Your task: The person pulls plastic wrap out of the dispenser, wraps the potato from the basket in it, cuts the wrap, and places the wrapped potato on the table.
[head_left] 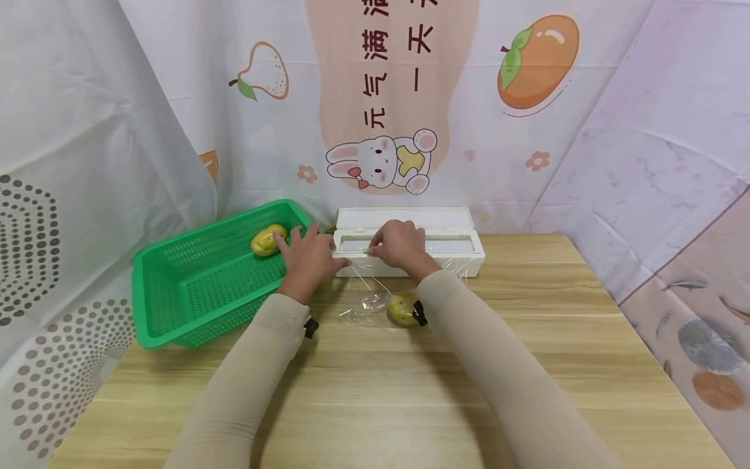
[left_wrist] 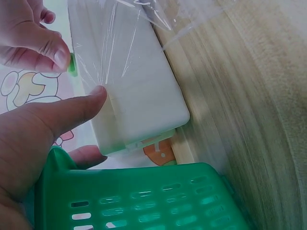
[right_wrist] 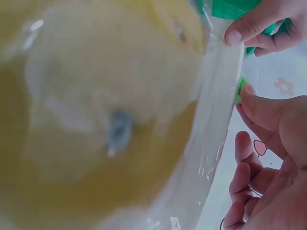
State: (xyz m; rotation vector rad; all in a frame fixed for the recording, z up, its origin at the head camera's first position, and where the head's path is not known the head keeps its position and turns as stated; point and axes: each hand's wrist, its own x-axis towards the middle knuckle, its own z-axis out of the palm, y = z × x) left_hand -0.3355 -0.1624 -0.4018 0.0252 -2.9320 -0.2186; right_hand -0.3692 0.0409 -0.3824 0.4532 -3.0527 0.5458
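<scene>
A long white cling film box stands at the back of the table with its lid up. Clear film runs from it down the front towards a potato. My left hand holds the box's left end, its thumb on the front face and a finger round the end. With thumb and index finger, my right hand pinches a small green slider cutter at the box's front edge, left of its middle. In the right wrist view the film-covered potato fills much of the picture.
A green perforated basket stands at the left, its right rim close under my left hand. Another potato lies in it. A printed curtain hangs right behind the box.
</scene>
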